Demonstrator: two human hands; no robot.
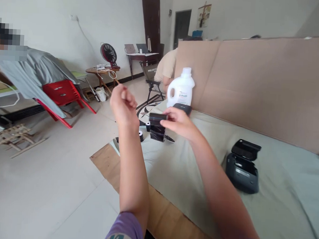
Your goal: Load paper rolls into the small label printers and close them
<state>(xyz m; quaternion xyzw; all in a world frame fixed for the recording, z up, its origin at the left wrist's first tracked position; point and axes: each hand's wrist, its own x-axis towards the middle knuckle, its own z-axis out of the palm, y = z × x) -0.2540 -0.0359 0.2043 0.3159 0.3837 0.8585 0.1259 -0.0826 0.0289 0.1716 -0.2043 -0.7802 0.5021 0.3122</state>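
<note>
"Right hand [179, 122] clamped on a glossy black cylindrical roll [154, 117], creased black sheeting [156, 132] right below it, at the left side of the pale green cloth [183, 181]!"

"And the left hand [123, 102]?"

"Up, apart, farther left, fingers curled; can't tell whether it holds anything."

"Beyond?"

"White plastic handled jug [184, 88] on the far side; lid-up black plastic device [243, 175], right."

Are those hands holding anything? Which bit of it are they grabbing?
The right hand holds a shiny black thing, maybe a roll, by its right end. The left hand is curled; I can't see anything in it.
</note>
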